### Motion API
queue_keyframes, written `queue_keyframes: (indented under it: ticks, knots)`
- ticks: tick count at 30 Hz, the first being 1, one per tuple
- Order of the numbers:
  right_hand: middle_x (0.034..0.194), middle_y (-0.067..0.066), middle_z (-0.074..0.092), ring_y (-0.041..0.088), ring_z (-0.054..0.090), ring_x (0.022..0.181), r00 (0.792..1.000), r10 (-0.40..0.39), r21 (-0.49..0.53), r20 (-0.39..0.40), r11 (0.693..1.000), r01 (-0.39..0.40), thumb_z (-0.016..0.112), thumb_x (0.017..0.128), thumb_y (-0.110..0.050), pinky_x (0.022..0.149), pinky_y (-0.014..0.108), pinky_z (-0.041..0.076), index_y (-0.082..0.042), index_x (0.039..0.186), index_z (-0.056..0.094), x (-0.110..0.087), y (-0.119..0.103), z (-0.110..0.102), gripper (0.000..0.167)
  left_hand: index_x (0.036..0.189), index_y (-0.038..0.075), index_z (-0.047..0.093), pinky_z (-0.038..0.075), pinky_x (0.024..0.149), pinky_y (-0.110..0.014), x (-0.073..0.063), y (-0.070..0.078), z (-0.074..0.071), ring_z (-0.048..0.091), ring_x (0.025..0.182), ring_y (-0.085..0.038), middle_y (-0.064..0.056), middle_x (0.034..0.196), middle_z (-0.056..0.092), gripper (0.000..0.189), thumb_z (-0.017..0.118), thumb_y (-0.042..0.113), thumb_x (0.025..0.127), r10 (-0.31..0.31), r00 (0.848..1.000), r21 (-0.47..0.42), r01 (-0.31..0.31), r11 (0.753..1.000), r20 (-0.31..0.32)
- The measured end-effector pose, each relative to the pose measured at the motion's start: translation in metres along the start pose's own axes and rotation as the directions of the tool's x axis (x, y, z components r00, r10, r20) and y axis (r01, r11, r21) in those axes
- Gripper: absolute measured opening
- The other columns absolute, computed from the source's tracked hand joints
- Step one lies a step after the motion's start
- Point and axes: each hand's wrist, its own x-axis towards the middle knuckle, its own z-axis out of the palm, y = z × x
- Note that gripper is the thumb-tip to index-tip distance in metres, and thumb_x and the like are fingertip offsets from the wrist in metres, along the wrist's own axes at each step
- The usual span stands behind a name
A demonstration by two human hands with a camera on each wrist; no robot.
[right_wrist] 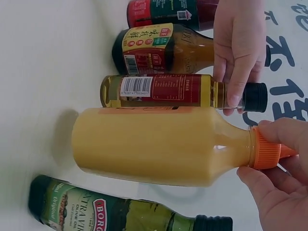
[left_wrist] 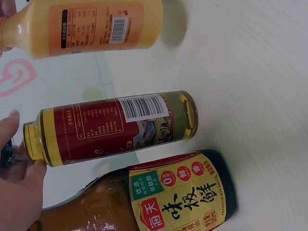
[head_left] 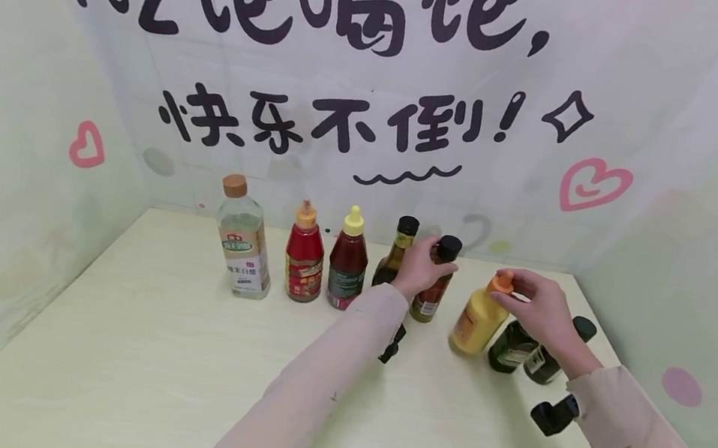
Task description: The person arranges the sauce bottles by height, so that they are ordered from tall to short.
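My left hand (head_left: 420, 268) grips the neck of a slim oil bottle (left_wrist: 106, 129) with a dark red label and black cap. Just left of it stands a soy sauce bottle (left_wrist: 180, 195), partly behind that hand in the head view. By its orange cap, a yellow squeeze bottle (right_wrist: 149, 144) is pinched between the thumb and fingers of my right hand (head_left: 545, 313). This bottle leans to the right in the head view; whether its base touches the table I cannot tell. Close to its right stands a green olive oil bottle (right_wrist: 79, 207), partly covered by the right hand in the head view.
Another dark bottle (head_left: 545, 362) stands at the far right. Leftward along the back are a dark red sauce bottle (head_left: 347, 272) with a yellow cap, a red sauce bottle (head_left: 304, 262) and a clear vinegar bottle (head_left: 243, 247). Walls enclose the pale table (head_left: 141, 377) behind and at both sides.
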Motion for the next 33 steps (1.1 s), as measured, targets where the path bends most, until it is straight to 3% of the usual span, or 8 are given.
queue_keyframes:
  ticks: [11,24,33]
  knots:
    - [0.108,0.029,0.055,0.041,0.052,0.101,0.997,0.045,0.012,-0.055,0.999,-0.044,0.063,0.081,-0.007,0.08,0.047,0.045,0.01,0.113,0.052,0.023,-0.003,0.007,0.038,0.108,0.004,0.057,0.044,0.071,-0.022,0.0,0.0,-0.001,0.056,0.084,-0.017,-0.008,0.095,0.062,0.036,0.07,0.016,0.076,0.043,0.999,0.059,-0.042,0.997,-0.021]
    - [0.105,0.029,0.056,0.039,0.053,0.1,0.993,0.094,0.042,-0.077,0.995,-0.091,0.062,0.081,-0.004,0.078,0.045,0.047,0.01,0.11,0.054,0.037,0.007,0.022,0.033,0.109,0.002,0.057,0.044,0.08,-0.024,-0.001,0.003,0.0,0.056,0.095,-0.02,-0.009,0.102,0.061,0.037,0.069,0.015,0.077,0.032,0.999,0.079,-0.029,0.996,-0.03]
    - [0.104,0.028,0.056,0.038,0.054,0.099,0.99,0.114,0.054,-0.087,0.992,-0.11,0.061,0.081,-0.003,0.078,0.044,0.047,0.009,0.11,0.054,0.041,0.011,0.029,0.032,0.12,0.0,0.051,0.043,0.085,-0.026,-0.002,0.004,0.001,0.053,0.102,-0.021,-0.011,0.11,0.058,0.046,0.067,0.014,0.079,0.002,1.0,0.052,-0.001,0.999,-0.02]
